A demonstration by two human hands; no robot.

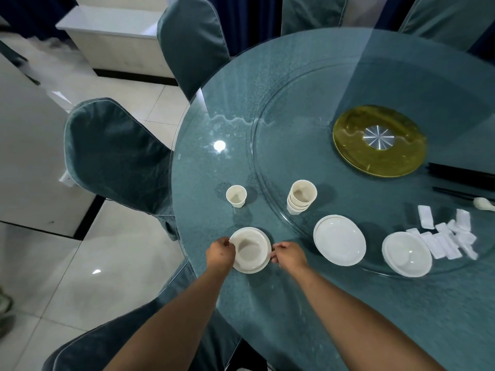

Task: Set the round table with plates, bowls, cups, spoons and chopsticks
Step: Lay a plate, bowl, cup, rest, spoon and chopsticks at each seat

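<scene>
- A white bowl (249,249) is seated on a white plate (263,265) at the near edge of the round desk (294,103), in front of a teal-covered chair (112,153); this place setting is judged to be the step in hand.
- The left hand (221,254) is curled at the bowl's left rim, its grip apparently pinching that rim (the fingertips are partly hidden, so the exact contact cannot be told).
- The right hand (288,254) is at the plate's right edge, fingers bent and touching or pinching the rim.
- The bowl is best centred on the plate with both rims held lightly, and the pair slid, not lifted, since the glass top is likely slick.
- A single paper cup (236,196) is already placed beyond the setting, well apart from it; the plate should be lined up beneath it.
- Supplies are kept on the glass turntable (308,145): a stack of cups (301,200), a stack of plates (339,243), a stack of bowls (407,254), wrapped white packets (446,238), a white spoon (482,203) and black chopsticks (460,175) at the right edge.
- A spoon and chopsticks are not yet laid here (they are judged to be needed next).
</scene>
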